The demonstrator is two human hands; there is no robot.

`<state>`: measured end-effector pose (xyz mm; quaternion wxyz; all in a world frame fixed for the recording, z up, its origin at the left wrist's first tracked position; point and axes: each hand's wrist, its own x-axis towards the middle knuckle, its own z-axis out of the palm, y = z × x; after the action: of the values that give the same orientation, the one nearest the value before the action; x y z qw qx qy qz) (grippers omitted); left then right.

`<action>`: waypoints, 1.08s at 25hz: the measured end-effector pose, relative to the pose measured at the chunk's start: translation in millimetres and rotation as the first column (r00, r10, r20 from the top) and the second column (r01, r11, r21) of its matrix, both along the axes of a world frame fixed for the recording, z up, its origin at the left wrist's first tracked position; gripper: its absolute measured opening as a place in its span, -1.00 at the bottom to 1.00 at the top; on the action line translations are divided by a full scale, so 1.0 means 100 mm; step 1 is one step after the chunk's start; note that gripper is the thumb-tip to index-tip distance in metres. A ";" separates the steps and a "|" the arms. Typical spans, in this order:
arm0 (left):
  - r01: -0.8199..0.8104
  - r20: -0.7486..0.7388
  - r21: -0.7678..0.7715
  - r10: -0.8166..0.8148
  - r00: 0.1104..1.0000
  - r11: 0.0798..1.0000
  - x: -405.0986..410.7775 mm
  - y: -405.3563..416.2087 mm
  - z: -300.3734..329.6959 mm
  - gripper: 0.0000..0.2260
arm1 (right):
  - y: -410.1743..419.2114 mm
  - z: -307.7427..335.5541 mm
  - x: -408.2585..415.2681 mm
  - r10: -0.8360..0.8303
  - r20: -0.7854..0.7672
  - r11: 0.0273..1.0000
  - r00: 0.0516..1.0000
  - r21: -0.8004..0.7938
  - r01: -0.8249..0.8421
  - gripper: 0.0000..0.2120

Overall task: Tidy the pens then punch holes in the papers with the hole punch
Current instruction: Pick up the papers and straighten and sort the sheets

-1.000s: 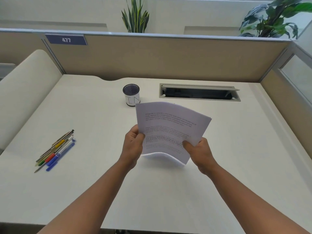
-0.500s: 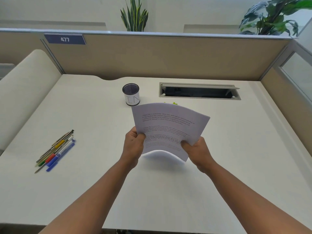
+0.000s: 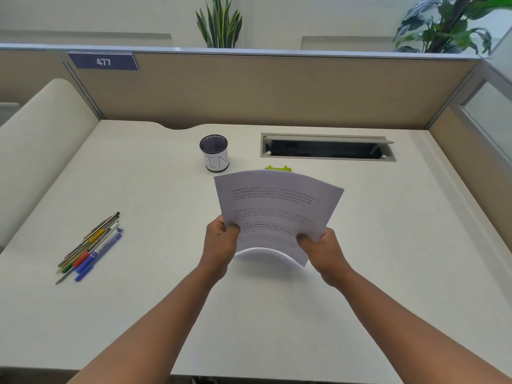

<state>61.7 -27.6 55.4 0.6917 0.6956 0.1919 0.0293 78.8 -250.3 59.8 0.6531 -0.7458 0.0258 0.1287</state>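
Since a moment ago I have tipped the papers lower, so a sliver of the green punch now shows just behind their top edge; before, the sheets hid it. My grip is unchanged. My left hand pinches the stack's lower left edge, thumb on the printed face and fingers curled behind. My right hand pinches the lower right corner the same way. The sheets bow upward between my hands, held above the desk.

The pens lie in a loose bundle at the desk's left, well apart from the papers, not yet in the cup, which stands upright beyond my left hand. Right of the cup is an open cable slot. A tan partition with a sign reading 477 backs the desk, with plants behind it.
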 end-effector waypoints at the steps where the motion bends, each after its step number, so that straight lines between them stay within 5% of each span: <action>1: -0.008 0.013 0.001 0.008 1.000 1.000 0.00 0.01 0.00 -0.79 | 0.00 0.02 0.00 -0.010 0.006 1.000 1.000 0.019 0.010 -0.67; 20: -0.008 0.007 -0.012 0.008 1.000 1.000 -0.01 0.01 0.02 -0.77 | 0.02 0.08 -0.03 -0.008 0.034 0.999 0.999 -0.033 0.009 -0.60; 27: 0.012 -0.005 -0.023 -0.012 1.000 1.000 -0.03 -0.04 -0.04 -0.79 | 0.00 -0.03 -0.07 -0.009 0.017 0.998 1.000 -0.060 0.010 -0.76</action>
<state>58.5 -31.1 51.5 0.6995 0.6887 0.1898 0.0213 71.5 -250.7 56.4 0.6312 -0.7660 0.0277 0.1186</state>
